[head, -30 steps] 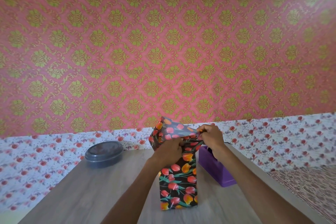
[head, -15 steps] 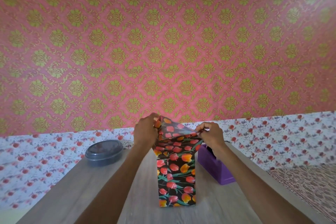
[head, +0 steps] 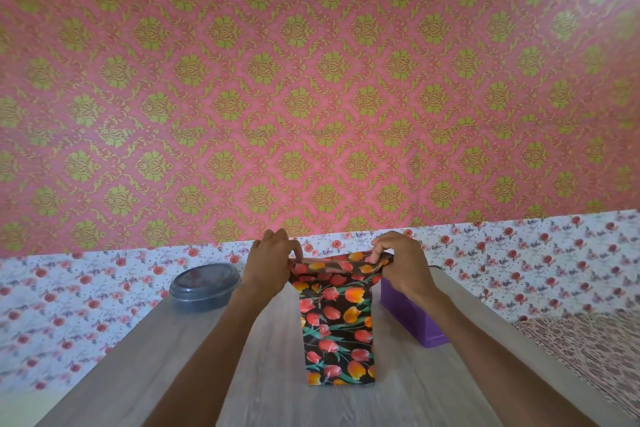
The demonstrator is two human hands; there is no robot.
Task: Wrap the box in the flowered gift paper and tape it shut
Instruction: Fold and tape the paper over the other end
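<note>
The box stands upright on the wooden table point(head: 145, 367), covered in black gift paper with red and orange tulips point(head: 337, 326). My left hand point(head: 272, 262) pinches the paper at the top left corner. My right hand point(head: 398, 262) pinches the top right corner. Between them the top flap lies folded down almost flat over the box's upper end. The box itself is hidden under the paper. No tape strip is visible.
A purple tape dispenser point(head: 415, 319) sits just right of the box, partly behind my right wrist. A dark round lidded container point(head: 204, 286) stands at the table's back left. Flowered cloth point(head: 540, 263) covers the surface behind and beside the table.
My left hand moved from the front of the paper to the top left corner. The raised top flap has come down nearly flat between both hands.
</note>
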